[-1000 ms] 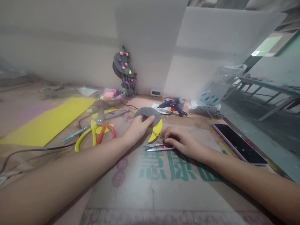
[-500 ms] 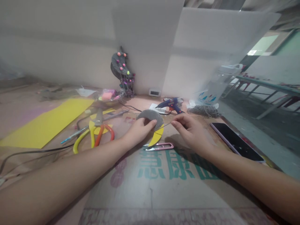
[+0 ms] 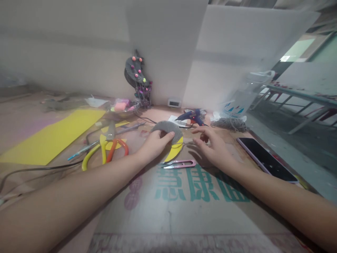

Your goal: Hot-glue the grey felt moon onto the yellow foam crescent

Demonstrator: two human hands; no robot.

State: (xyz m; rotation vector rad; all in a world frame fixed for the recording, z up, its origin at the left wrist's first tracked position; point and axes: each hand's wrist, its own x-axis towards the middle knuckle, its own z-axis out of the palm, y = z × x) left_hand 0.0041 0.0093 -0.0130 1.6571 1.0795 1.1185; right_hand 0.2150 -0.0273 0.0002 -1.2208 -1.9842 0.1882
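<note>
My left hand (image 3: pixel 157 144) is closed on a crescent (image 3: pixel 175 148) with a bare yellow lower part and grey yarn (image 3: pixel 168 128) wrapped round its upper part. The thumb presses on the wrapped section. A thin grey strand (image 3: pixel 187 143) runs from the crescent toward my right hand (image 3: pixel 210 143), whose thumb and index finger are apart, with nothing seen gripped between them. Just below the crescent lie pink thread snips (image 3: pixel 181 164) on the printed board (image 3: pixel 168 218).
A blue glue gun (image 3: pixel 191 116) and a ball of grey yarn (image 3: pixel 231 124) lie behind my hands. Scissors (image 3: pixel 106 149) and a yellow sheet (image 3: pixel 58 135) are left; a phone (image 3: pixel 265 160) is right. A decorated grey crescent (image 3: pixel 135 72) stands against the wall.
My right thumb and index finger have come apart and let go of the strand, which was stretched taut and now hangs looser. My left hand still holds the crescent.
</note>
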